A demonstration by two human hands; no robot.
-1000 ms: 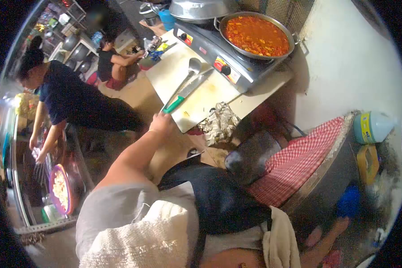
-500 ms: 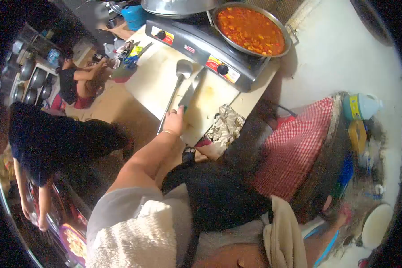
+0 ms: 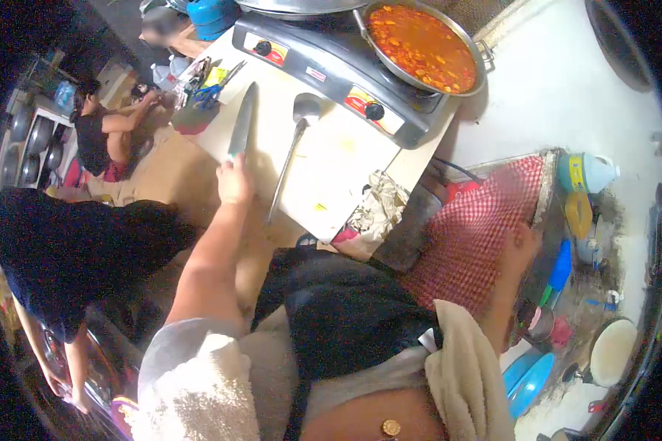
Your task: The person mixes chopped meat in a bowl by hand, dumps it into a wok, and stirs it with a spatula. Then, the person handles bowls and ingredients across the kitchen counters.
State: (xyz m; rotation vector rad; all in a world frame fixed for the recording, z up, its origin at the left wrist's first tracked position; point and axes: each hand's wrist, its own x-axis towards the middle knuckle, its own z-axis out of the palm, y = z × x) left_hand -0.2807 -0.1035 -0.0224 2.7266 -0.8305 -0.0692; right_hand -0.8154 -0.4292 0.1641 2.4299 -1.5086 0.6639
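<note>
My left hand (image 3: pixel 234 180) is closed around the handle of a large kitchen knife (image 3: pixel 244 121). Its blade points away from me over the left side of the pale cutting board (image 3: pixel 331 173). To the right of the knife, a long-handled metal wok turner (image 3: pixel 307 109) lies on the board, its handle reaching past the near edge. My right hand (image 3: pixel 521 246) is over a red-and-white checkered cloth (image 3: pixel 471 235); its fingers are too blurred to make out. Crumpled paper or foil (image 3: pixel 379 206) lies at the board's right corner.
A two-burner gas stove (image 3: pixel 331 77) stands beyond the board, bearing a pan of red stew (image 3: pixel 423 48) and a metal lid (image 3: pixel 301 6). A person in black (image 3: pixel 81 250) bends at the left; another person (image 3: pixel 103 140) sits farther back. Bottles (image 3: pixel 588 170) stand at the right.
My left hand has moved the knife leftward, from the turner's right side to its left. My right hand has come up from the lower right to the checkered cloth.
</note>
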